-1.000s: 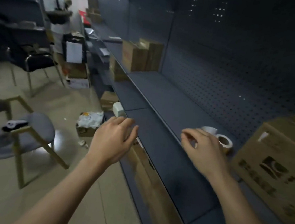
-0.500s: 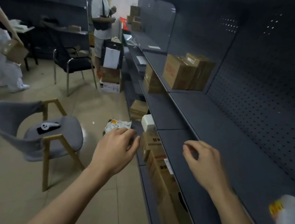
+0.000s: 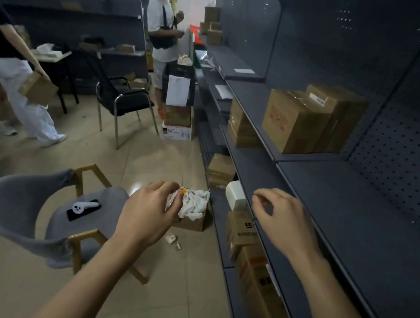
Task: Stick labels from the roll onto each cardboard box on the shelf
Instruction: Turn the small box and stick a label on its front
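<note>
Brown cardboard boxes (image 3: pixel 286 123) on dark metal shelf (image 3: pixel 353 227): ahead of right hand (image 3: pixel 284 219), the nearer; left hand (image 3: pixel 148 216) farther. Both curled; contents undeterminable.

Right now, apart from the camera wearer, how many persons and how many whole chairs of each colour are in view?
Grey chair: 1
Black chair: 1
Persons: 2 (person in a white shirt, person in white trousers)
Total: 4

Head view down along shelf (image 3: pixel 353 227)
</note>
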The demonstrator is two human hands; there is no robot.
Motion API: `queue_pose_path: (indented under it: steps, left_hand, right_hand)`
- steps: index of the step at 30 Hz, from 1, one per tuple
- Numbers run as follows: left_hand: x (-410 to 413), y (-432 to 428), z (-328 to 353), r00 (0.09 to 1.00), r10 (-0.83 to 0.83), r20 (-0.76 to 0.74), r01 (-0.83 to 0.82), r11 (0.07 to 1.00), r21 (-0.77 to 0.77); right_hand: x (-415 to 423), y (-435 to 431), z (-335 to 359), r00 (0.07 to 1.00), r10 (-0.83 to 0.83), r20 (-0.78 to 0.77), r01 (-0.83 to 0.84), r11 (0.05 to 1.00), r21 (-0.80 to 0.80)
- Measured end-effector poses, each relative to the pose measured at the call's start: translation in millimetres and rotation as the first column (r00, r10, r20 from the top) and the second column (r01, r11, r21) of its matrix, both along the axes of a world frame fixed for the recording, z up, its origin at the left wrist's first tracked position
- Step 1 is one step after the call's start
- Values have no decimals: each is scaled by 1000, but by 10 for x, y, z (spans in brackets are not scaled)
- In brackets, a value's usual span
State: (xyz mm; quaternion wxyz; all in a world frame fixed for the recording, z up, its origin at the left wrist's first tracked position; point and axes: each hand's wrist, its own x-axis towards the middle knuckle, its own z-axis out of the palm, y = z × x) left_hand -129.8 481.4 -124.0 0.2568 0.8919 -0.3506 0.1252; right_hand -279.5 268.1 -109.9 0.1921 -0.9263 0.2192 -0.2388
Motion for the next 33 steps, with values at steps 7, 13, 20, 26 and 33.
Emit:
queue_pose_path:
  steps: [7, 13, 20, 26, 33]
  left_hand:
    - [1092, -153, -206, 1000, 2, -25, -3, 999, -48]
    - [2081, -630, -286, 987, -122, -106, 114, 991, -73]
    - [2407, -1713, -188, 897, -420, -137, 406, 906, -118]
    - [2273, -2587, -193, 800, -590, -110, 583, 807, -90]
    - [2372, -3494, -150, 781, -618, -89, 618, 786, -30]
  right_hand:
    - [1068, -153, -110, 995, 4, -95, -8, 999, -37]
    - [1667, -452, -70, 981, -146, -132, 141, 989, -46]
    - [1691, -1029, -23, 914, -373, -158, 374, 927, -29]
    - [1524, -1536, -84, 851, -504, -145, 516, 855, 55]
    - [1529, -2212, -94, 820, -567, -74, 572, 817, 77]
